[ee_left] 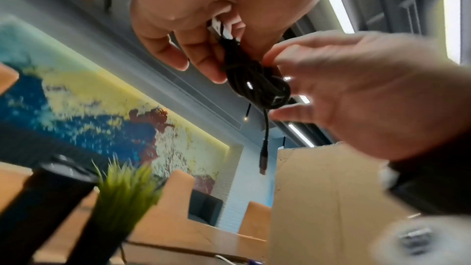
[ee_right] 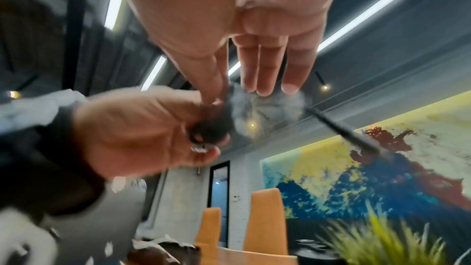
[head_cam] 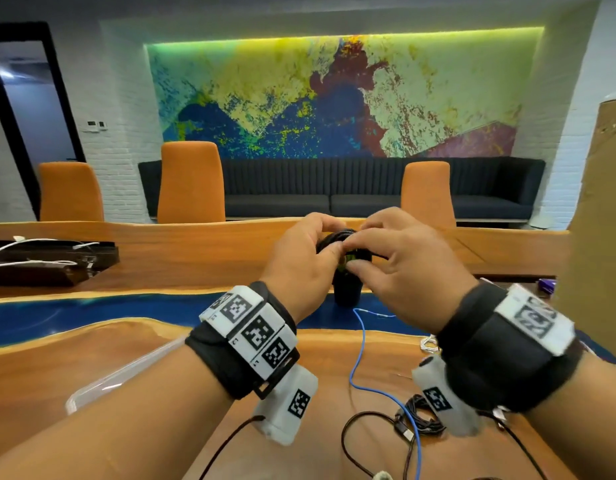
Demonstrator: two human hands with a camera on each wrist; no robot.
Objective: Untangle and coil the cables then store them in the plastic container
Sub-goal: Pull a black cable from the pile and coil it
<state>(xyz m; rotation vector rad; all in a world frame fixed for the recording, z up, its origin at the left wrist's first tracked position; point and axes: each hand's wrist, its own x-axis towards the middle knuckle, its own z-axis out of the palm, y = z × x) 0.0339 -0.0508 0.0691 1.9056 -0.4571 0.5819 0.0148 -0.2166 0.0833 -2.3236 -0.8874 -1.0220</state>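
A black cable coil (head_cam: pixel 337 239) is held up in the air between both hands, above the table (head_cam: pixel 92 368). My left hand (head_cam: pixel 329 245) grips one side of the coil (ee_left: pixel 254 82), with its silver USB plug (ee_left: pixel 219 25) tucked against the fingers. My right hand (head_cam: pixel 356 252) pinches the other side between thumb and fingers (ee_left: pixel 277 55). A loose end with a plug (ee_left: pixel 263 156) dangles below the coil and shows blurred in the right wrist view (ee_right: pixel 344 132). The clear plastic container (head_cam: pixel 126 374) lies on the table under my left forearm, largely hidden.
A blue cable (head_cam: pixel 360 344), tangled black cables (head_cam: pixel 417 415) and a white cable (head_cam: pixel 427 342) lie on the table below my right wrist. A black pot with a green plant (head_cam: pixel 348 289) stands just beyond my hands. A cardboard sheet (head_cam: pixel 597 220) rises at the right.
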